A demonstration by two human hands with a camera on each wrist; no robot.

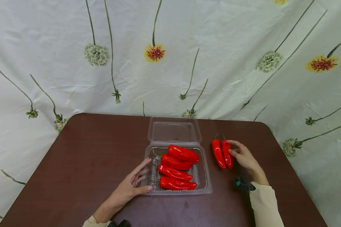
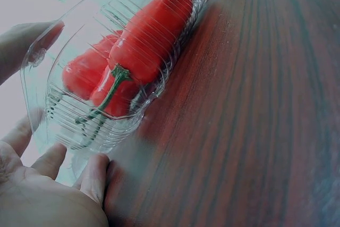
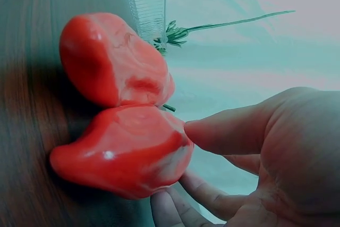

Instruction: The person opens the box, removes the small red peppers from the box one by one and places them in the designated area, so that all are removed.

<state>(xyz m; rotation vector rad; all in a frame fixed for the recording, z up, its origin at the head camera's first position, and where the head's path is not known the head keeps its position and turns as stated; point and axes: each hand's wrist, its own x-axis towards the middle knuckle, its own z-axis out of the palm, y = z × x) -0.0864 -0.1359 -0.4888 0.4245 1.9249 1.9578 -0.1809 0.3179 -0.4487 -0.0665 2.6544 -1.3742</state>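
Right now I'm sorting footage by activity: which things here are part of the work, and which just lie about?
In the work:
clear plastic clamshell box, steadied by left hand
four red peppers inside
two loose red peppers, touched by right hand

Lying about:
brown table
flowered backdrop cloth

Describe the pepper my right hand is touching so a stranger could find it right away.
On the brown table, right of the clear box, two red peppers lie side by side outside it. Yours is the right pepper, against the right hand.
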